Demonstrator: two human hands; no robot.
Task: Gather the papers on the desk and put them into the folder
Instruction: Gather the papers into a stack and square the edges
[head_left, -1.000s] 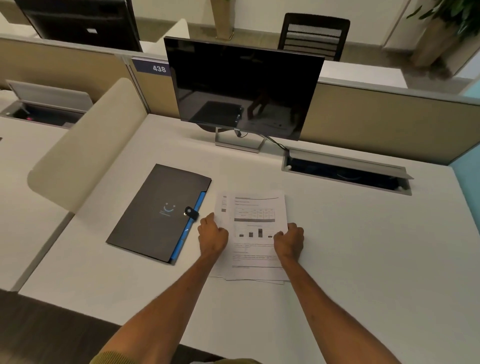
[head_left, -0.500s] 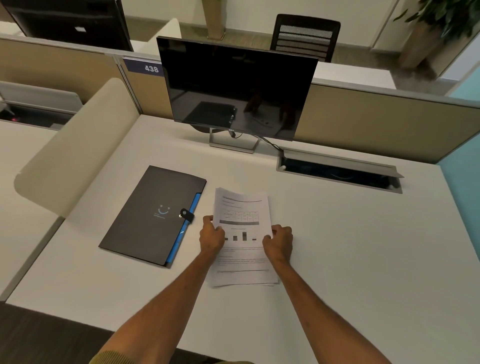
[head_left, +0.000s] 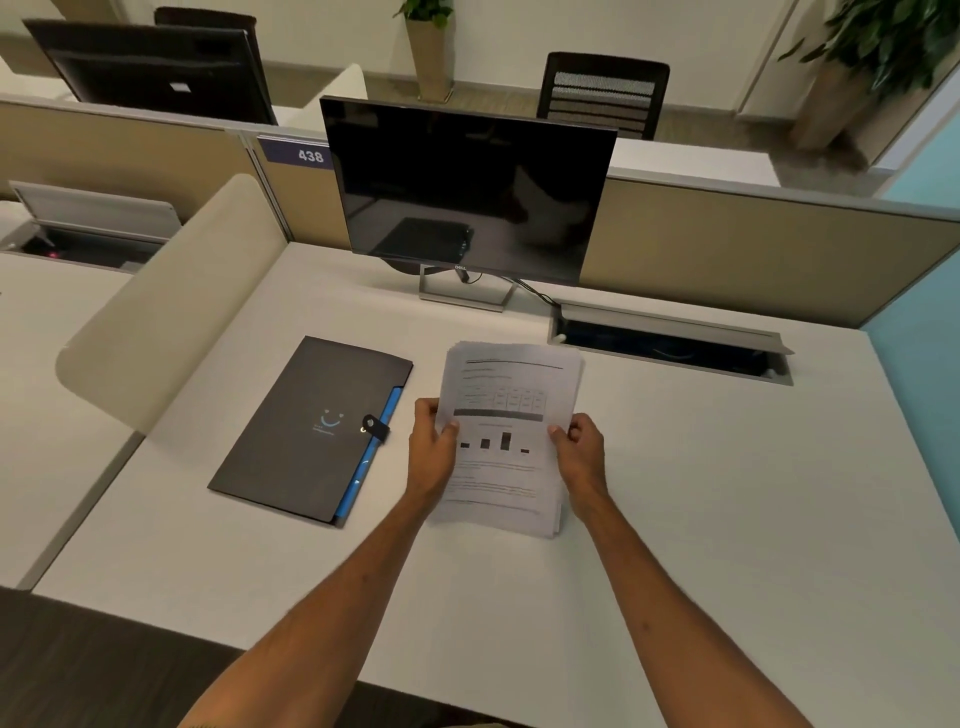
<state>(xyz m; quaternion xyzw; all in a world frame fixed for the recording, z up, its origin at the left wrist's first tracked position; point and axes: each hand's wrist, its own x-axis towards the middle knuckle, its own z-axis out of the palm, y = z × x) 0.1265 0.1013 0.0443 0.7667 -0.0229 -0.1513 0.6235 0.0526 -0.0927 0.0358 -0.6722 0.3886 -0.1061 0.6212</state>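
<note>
Your left hand (head_left: 432, 451) and right hand (head_left: 581, 451) grip the stack of papers (head_left: 506, 431) by its two side edges, thumbs on the top sheet w/ its table and bar chart, fingers curled under; whether the stack's near edge touches the white desk (head_left: 727, 519) can't be told. The dark folder (head_left: 311, 426) lies flat and closed just left of the papers, strap snapped over its blue edge, apart from both hands. Behind, a black monitor (head_left: 467, 187) stands at the desk's back, an open cable tray (head_left: 670, 345) to its right
</note>
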